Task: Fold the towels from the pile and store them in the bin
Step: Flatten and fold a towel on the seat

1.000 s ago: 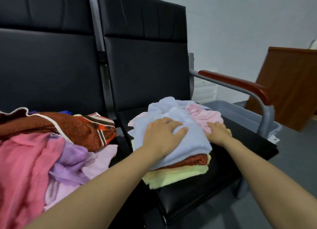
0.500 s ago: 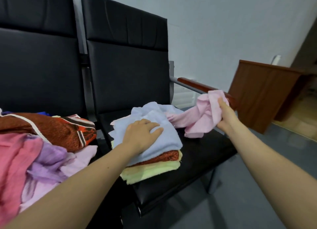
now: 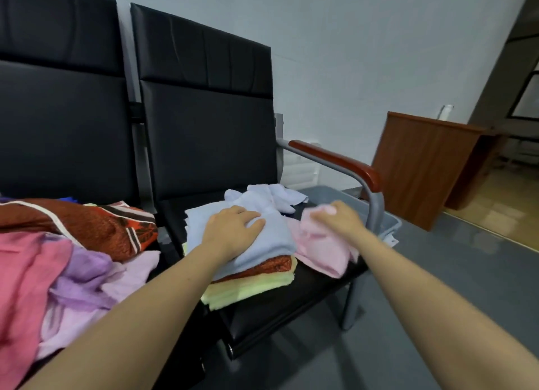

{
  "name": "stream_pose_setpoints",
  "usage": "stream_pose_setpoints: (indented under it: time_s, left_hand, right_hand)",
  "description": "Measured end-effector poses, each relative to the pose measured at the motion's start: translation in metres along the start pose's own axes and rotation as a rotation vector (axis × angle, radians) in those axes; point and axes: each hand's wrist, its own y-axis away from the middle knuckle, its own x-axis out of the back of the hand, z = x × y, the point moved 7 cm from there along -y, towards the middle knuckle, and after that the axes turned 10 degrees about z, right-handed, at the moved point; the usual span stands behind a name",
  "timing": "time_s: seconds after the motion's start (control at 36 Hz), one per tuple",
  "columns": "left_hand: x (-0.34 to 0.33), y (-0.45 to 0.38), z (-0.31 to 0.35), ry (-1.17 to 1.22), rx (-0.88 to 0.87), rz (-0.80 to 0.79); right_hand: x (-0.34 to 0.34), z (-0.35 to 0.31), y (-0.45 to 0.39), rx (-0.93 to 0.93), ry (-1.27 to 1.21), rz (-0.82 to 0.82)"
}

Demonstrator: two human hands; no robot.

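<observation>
**Pink towel in my right hand, beside the stack**

My left hand (image 3: 233,232) lies flat on the blue towel (image 3: 271,238) topping the folded stack (image 3: 250,284) on the right chair seat (image 3: 291,311), fingers (image 3: 250,217) straight and slightly spread. My right hand (image 3: 339,219) grips the pink towel (image 3: 323,249), fingers curled into its bunched upper edge; the rest drapes below them onto the seat, touching the stack's right side. The shot is blurred there, so I cannot tell exactly how they pinch. The grey bin (image 3: 390,226) sits beyond the armrest (image 3: 335,159). The unfolded pile (image 3: 58,258) fills the left seat.
</observation>
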Motion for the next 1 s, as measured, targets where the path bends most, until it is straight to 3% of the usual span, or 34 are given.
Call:
stream_pose_setpoints:
  time_s: [0.11,0.19,0.31,0.36,0.47,0.53,0.67,0.78,0.89,1.0]
  left_hand:
    - [0.0,0.0,-0.002,0.001,0.0,0.008]
    - [0.001,-0.001,0.0,-0.001,-0.014,0.024]
    - [0.0,0.0,-0.003,-0.014,-0.007,0.033]
    - [-0.003,0.0,-0.005,-0.027,0.007,0.03]
    - [-0.003,-0.001,-0.007,-0.047,0.016,0.044]
    - [-0.002,-0.002,-0.007,-0.047,0.015,0.046]
    - [-0.004,-0.004,-0.008,-0.011,0.034,0.023]
    - [0.001,-0.005,-0.01,0.161,0.147,-0.01]
    - [0.005,-0.003,-0.018,0.638,0.399,-0.084]
    - [0.039,-0.004,-0.017,1.011,0.568,0.042]
  right_hand:
    - [-0.047,0.021,0.017,0.034,0.325,-0.262]
    - [-0.057,0.019,0.015,0.134,0.444,-0.25]
    - [-0.063,0.015,0.016,0.17,0.414,-0.233]
    - [-0.06,0.02,0.015,0.083,0.267,-0.213]
    - [-0.03,0.015,-0.007,-0.259,-0.36,-0.046]
    - [-0.01,-0.002,-0.02,-0.32,-0.468,-0.015]
    - [0.046,-0.078,-0.024,-0.131,-0.888,-0.038]
    - [0.09,-0.13,-0.032,-0.106,-1.241,0.012]
    - [0.113,-0.153,-0.035,-0.024,-1.179,0.079]
    - [0.125,-0.184,-0.024,0.065,-1.156,0.058]
